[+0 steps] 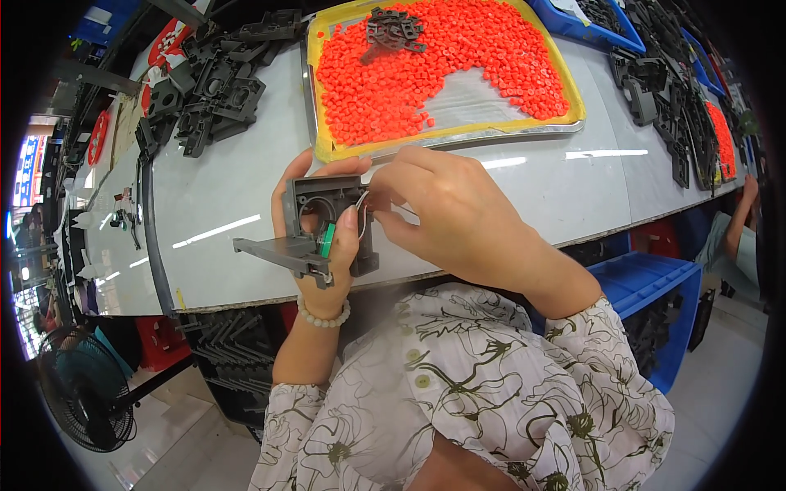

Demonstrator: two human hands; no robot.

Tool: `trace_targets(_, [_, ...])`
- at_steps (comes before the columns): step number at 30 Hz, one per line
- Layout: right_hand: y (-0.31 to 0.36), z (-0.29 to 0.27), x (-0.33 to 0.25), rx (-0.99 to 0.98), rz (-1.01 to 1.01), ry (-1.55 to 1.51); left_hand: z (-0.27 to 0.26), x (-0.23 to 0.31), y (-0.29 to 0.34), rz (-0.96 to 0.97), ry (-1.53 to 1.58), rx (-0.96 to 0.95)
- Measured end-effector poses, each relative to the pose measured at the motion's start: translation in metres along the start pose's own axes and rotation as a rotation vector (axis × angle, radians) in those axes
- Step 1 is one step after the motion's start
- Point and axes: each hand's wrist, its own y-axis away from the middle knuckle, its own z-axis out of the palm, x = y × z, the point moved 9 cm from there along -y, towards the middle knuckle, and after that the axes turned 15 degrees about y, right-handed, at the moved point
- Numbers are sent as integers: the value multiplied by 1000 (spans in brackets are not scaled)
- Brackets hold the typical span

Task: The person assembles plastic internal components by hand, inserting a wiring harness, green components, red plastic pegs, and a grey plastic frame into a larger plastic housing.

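Note:
My left hand [338, 260] is closed round a dark grey plastic housing [296, 255], held up over the table's near edge. A long flat arm of the housing sticks out to the left. Inside it sits a small green circuit board [327, 240], with the left thumb just beside it. Thin white wires [363, 199] run up along the housing's right side. The fingers of my right hand [446, 209] are pinched together at the upper end of these wires, against the housing's edge. What exactly lies between those fingertips is partly hidden.
Beyond my hands lies a yellow-rimmed tray [458, 133] of small red-orange pieces, with dark metal-like parts [395, 33] on top. Dark plastic parts [214, 98] are heaped at the left, more [655, 102] at the right. A blue crate [647, 282] and a fan [86, 389] stand below. Another person's arm [741, 217] shows far right.

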Motion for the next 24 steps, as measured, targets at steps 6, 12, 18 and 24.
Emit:
trace_targets(6, [-2,2,1,-65,6,-95,-3,0,1,34,-27,21])
trace_targets(12, [-4,0,2,-65,4,-130,1,7,2,101,-103,-13])
trace_targets(18, [-3,2,3,-65,2,-125,3,8,3,99,-122,-25])
trace_targets(24, [0,2,2,-34,8,-100,6,10,4,149,-186,-27])
